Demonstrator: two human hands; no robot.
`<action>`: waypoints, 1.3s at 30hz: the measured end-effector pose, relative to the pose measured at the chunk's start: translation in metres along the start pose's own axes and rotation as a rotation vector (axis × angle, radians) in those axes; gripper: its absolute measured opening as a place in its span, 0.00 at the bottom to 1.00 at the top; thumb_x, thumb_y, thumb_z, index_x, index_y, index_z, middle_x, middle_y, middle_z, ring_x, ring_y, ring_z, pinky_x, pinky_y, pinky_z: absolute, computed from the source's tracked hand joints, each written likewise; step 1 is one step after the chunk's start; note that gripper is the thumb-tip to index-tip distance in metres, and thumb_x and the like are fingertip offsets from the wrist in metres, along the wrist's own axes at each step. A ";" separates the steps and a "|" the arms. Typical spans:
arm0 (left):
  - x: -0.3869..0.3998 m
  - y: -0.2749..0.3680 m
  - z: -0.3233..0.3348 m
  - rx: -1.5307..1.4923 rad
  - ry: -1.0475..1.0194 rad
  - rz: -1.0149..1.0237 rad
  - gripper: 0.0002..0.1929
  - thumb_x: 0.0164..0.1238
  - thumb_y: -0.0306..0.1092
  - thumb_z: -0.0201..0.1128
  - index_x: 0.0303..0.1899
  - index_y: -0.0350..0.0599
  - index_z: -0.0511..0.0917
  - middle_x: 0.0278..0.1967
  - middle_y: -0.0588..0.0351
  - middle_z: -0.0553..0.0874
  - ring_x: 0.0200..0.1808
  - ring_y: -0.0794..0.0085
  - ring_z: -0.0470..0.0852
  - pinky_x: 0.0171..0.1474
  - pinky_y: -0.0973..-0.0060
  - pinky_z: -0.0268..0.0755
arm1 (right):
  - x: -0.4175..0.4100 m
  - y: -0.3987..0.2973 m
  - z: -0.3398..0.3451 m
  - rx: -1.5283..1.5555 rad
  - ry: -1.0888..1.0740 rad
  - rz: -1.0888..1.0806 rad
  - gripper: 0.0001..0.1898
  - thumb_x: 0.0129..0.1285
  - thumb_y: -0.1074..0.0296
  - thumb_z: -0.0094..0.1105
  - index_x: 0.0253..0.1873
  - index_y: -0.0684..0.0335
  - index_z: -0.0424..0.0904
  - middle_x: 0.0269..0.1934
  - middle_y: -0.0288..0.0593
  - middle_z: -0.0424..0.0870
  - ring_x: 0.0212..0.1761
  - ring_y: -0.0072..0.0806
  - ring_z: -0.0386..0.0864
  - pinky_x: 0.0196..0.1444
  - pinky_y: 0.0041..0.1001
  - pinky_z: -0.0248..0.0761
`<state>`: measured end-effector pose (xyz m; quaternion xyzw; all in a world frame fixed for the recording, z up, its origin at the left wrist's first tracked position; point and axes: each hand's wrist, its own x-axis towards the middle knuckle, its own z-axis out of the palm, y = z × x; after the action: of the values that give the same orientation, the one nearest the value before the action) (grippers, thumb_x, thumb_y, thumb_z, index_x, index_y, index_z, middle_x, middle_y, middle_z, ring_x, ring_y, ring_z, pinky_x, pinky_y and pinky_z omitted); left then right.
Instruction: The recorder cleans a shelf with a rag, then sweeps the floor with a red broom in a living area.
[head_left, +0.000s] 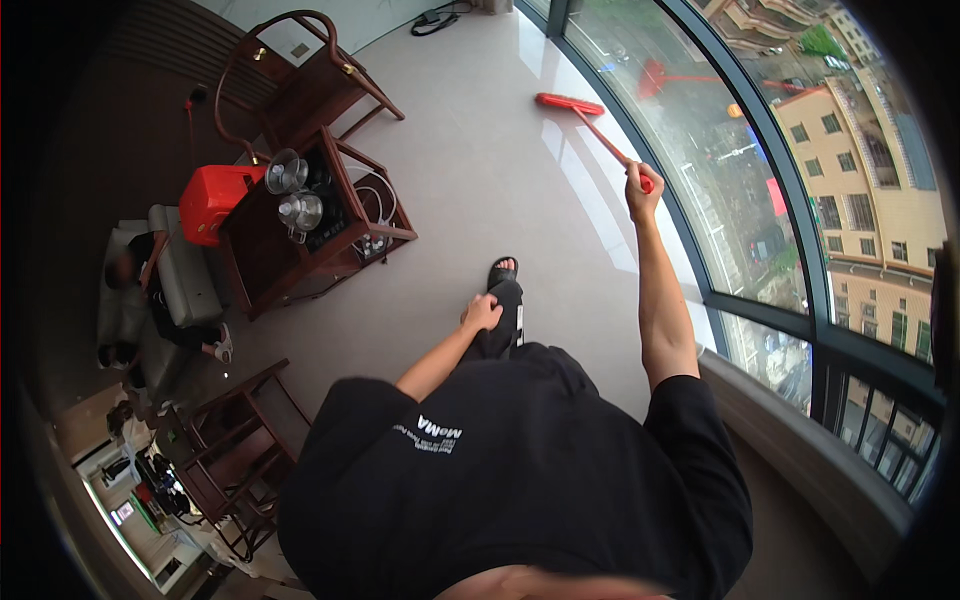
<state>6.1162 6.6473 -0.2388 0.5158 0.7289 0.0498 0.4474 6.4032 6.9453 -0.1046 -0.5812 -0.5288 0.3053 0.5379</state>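
Observation:
My right hand (643, 191) is closed round the end of the red handle of a floor broom (600, 136). The broom's wide red head (568, 103) rests on the light tiled floor (457, 172), close to the foot of the window, and the handle slants up toward me. My left hand (481, 312) hangs in front of my black trouser leg (491, 339), its fingers curled in with nothing visible in them. Whether it touches the cloth I cannot tell. Below it shows my foot in a black sandal (502, 273).
A tall framed window (720, 165) runs along the right. At left stand a wooden tea table (262, 262) with glass kettles (300, 210), a red bin (217, 202) and wooden armchairs (300, 97) (240, 442). A person (165, 292) sits on a grey sofa (184, 277). A black cable (435, 21) lies by the wall.

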 end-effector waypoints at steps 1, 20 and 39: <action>0.003 0.009 0.004 0.020 0.006 0.024 0.18 0.59 0.46 0.64 0.46 0.45 0.82 0.47 0.40 0.83 0.52 0.46 0.80 0.56 0.55 0.72 | -0.020 -0.002 -0.012 0.015 -0.006 0.025 0.14 0.64 0.68 0.61 0.26 0.70 0.77 0.20 0.34 0.74 0.24 0.18 0.69 0.29 0.21 0.62; -0.171 0.153 0.185 0.167 -0.313 0.805 0.12 0.61 0.48 0.64 0.39 0.55 0.86 0.35 0.56 0.87 0.46 0.56 0.83 0.49 0.56 0.74 | -0.406 -0.250 -0.276 -0.182 -0.415 0.164 0.11 0.60 0.80 0.60 0.23 0.71 0.72 0.18 0.45 0.74 0.19 0.29 0.73 0.32 0.27 0.69; -0.016 -0.030 -0.110 0.161 0.116 0.729 0.22 0.63 0.44 0.67 0.56 0.49 0.77 0.51 0.44 0.81 0.53 0.49 0.80 0.55 0.58 0.74 | -0.372 -0.182 0.070 0.168 -0.336 -0.229 0.15 0.58 0.74 0.61 0.22 0.63 0.65 0.19 0.42 0.68 0.21 0.39 0.64 0.34 0.32 0.58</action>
<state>6.0185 6.6635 -0.1795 0.7712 0.5231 0.1776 0.3162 6.1914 6.5903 -0.0280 -0.4115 -0.6461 0.3779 0.5199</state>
